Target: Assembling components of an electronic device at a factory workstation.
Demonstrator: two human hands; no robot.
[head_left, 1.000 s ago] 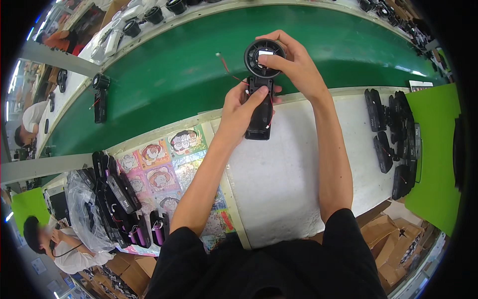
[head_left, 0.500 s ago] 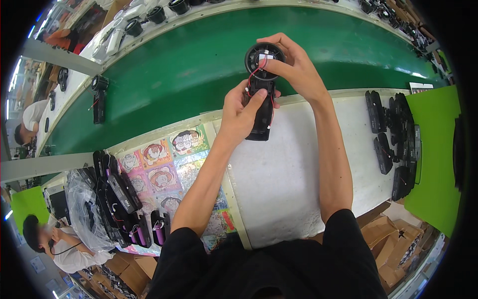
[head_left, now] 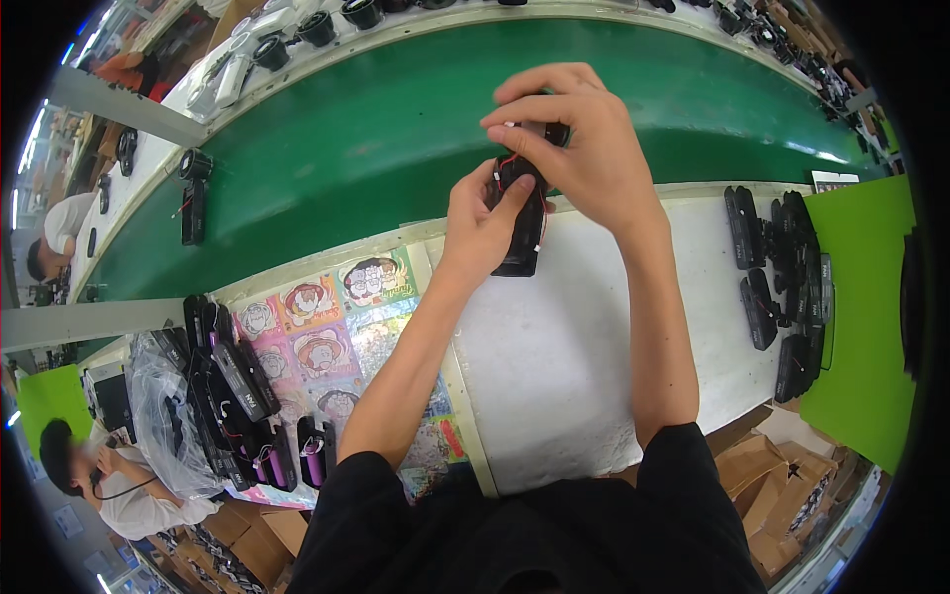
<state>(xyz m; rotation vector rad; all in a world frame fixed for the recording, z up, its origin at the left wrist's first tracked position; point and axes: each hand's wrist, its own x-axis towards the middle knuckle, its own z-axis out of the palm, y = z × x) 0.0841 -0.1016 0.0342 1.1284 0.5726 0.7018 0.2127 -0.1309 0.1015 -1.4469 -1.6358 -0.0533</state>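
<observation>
In my left hand [head_left: 480, 228] is the black handle housing [head_left: 520, 247] of a small fan, with the thumb pressed on its upper part. Most of the round black fan head [head_left: 558, 133] at the far end is hidden by my right hand [head_left: 594, 144]. That hand arches over the head, its thumb and forefinger closed on a small white wire plug [head_left: 510, 125]. A red wire [head_left: 508, 158] runs below those fingertips toward the housing. Both hands are above the near edge of the green conveyor belt [head_left: 366, 148].
Black handles [head_left: 807, 287] lie grouped at the right beside a green panel [head_left: 856, 327]. More handles [head_left: 233, 376], some with purple cells [head_left: 315, 463], are piled left near a plastic bag [head_left: 163, 426]. A fan unit [head_left: 194, 213] sits on the belt. Someone in white [head_left: 148, 500] is at lower left.
My right hand has shifted from gripping the fan head's rim to pinching at the wire plug, now covering most of the head. My left hand still holds the housing.
</observation>
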